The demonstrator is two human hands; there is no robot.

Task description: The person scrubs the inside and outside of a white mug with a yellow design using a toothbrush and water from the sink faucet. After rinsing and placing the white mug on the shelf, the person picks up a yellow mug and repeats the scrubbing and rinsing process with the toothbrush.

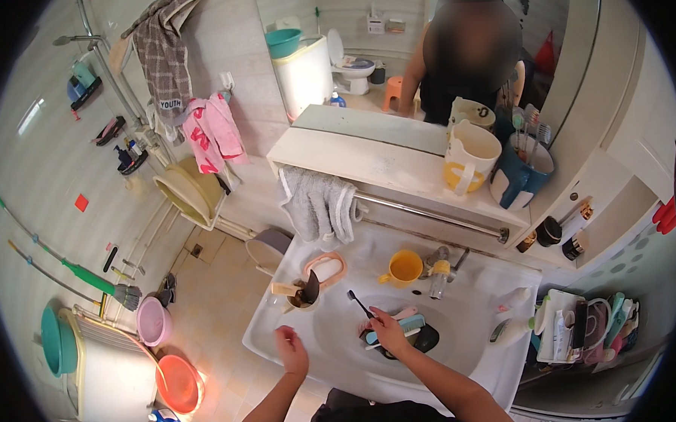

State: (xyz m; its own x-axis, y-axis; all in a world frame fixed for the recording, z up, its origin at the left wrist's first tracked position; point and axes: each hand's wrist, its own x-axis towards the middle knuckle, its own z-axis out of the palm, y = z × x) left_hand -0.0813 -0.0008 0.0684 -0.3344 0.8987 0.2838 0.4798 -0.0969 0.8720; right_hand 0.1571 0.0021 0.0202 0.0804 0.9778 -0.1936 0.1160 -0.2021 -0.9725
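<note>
My right hand (389, 332) is closed round a dark toothbrush (359, 303), its head pointing up and left over the sink (465, 349). Beneath that hand, in the basin, lie a light-blue comb (397, 328), a pinkish item and a black object I cannot make out, partly covered. Near the sink's front left edge, my left hand (292, 352) is raised with loosely bent fingers and nothing in it. Beyond it stands a cup (303, 303) holding a wooden-handled brush and a dark item. A pink soap dish (326, 271) with white soap sits behind.
A yellow mug (402, 268) stands beside the faucet (438, 273). A bottle (509, 330) lies on the sink's right rim. Above, a shelf (373, 145) bears mugs and a blue toothbrush holder (521, 174). A grey towel (319, 203) hangs from the rail. Basins stand at left.
</note>
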